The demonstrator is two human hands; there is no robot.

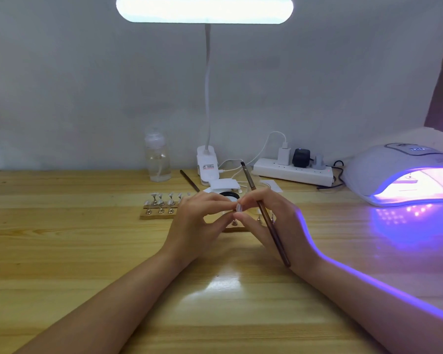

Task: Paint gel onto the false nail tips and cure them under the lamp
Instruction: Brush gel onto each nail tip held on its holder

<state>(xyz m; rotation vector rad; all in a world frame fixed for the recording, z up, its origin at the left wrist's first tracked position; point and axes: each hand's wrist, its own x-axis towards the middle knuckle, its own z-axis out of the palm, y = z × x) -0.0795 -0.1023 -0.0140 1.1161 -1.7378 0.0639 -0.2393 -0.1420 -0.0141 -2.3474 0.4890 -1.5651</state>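
At the centre of the frame your left hand point(197, 218) and right hand point(271, 218) meet, fingers of both pinching one clear nail tip point(238, 208) above a wooden stand point(237, 227) on the worktop point(87, 251). Your right hand also holds a brush point(266, 218), bristle end pointing up and away. More tips point(161, 200) sit left of centre. The lamp point(404, 172) glows purple at right.

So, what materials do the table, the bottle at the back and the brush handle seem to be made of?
Table: wood or wood-look laminate, glossy; grain lines and lamp glare show.
Bottle: clear plastic, probably; the wall shows through it.
Brush handle: dark brown with a slight sheen, possibly lacquered wood.
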